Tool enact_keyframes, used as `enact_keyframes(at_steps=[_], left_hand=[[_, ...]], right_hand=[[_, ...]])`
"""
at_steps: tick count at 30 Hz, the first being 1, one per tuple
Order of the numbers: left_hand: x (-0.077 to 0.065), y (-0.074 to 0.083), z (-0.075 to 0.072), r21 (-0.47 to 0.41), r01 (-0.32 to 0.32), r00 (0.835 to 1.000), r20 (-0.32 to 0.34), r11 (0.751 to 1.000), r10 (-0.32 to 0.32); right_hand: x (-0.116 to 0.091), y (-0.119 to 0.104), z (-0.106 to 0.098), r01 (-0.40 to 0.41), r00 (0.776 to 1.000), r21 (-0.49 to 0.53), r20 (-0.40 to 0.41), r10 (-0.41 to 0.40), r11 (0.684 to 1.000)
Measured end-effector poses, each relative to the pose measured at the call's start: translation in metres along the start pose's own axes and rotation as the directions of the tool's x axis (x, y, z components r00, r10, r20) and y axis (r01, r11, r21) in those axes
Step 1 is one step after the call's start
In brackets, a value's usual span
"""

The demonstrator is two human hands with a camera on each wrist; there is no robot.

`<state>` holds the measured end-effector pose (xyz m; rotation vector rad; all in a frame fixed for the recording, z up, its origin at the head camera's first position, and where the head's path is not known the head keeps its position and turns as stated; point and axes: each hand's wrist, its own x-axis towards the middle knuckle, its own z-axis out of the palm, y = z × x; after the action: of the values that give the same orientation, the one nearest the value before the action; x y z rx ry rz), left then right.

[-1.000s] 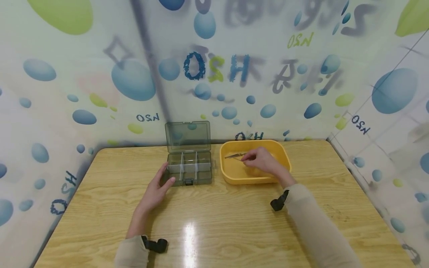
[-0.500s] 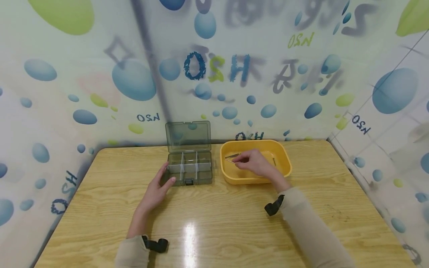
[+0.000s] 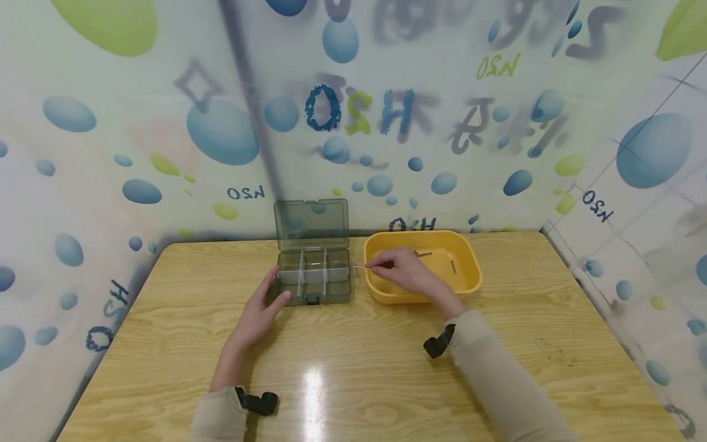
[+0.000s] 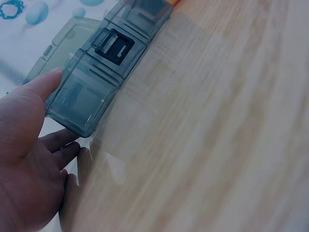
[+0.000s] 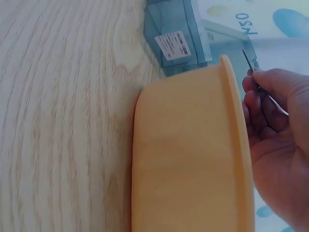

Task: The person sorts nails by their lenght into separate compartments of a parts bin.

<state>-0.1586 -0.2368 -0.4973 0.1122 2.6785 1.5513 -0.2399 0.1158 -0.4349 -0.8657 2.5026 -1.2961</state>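
My right hand [image 3: 402,269] pinches a thin metal rod [image 3: 361,267] between thumb and fingertips over the left rim of the yellow tray [image 3: 422,297]. In the right wrist view the rod [image 5: 247,60] sticks out past the fingertips; its kind is too small to tell. A grey see-through compartment box [image 3: 313,275] stands open to the left, its lid [image 3: 312,224] raised at the back. My left hand [image 3: 258,318] holds the box's left end, thumb at the front corner and fingers along the side. No things show in the box's compartments.
Inside the tray lie several thin metal pieces, one of them [image 3: 453,266] apart on the right. A narrow gap of wooden table [image 3: 356,356] separates box and tray. Behind them rises a patterned wall [image 3: 475,202].
My right hand has moved left with the metal rod, from the tray's middle to its left rim, and the rod's tip now reaches toward the box. The left hand has stayed in place.
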Motion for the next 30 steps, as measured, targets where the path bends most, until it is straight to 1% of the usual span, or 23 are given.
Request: enact_keyframes(at_steps=[6, 11, 20, 25, 30], left_hand=[[0.001, 0.0, -0.001, -0.002, 0.01, 1.0, 0.0, 1.0, -0.01], [0.001, 0.002, -0.002, 0.002, 0.009, 1.0, -0.006, 1.0, -0.009], [0.001, -0.001, 0.0, 0.0, -0.008, 1.0, -0.014, 1.0, 0.008], [0.001, -0.002, 0.001, -0.002, -0.002, 1.0, -0.012, 1.0, 0.002], [0.001, -0.003, 0.001, -0.004, 0.004, 1.0, -0.009, 1.0, -0.004]], right_hand=[[0.007, -0.007, 0.006, 0.005, 1.0, -0.086, 0.012, -0.004, 0.996], [0.012, -0.011, 0.014, 0.035, 0.999, -0.141, 0.005, -0.035, 0.989], [0.022, -0.02, 0.028, 0.096, 0.995, -0.251, 0.018, -0.095, 0.963], [0.025, -0.023, 0.034, 0.108, 0.994, -0.291, 0.029, -0.104, 0.951], [0.026, -0.025, 0.037, 0.103, 0.995, -0.267, 0.024, -0.1, 0.958]])
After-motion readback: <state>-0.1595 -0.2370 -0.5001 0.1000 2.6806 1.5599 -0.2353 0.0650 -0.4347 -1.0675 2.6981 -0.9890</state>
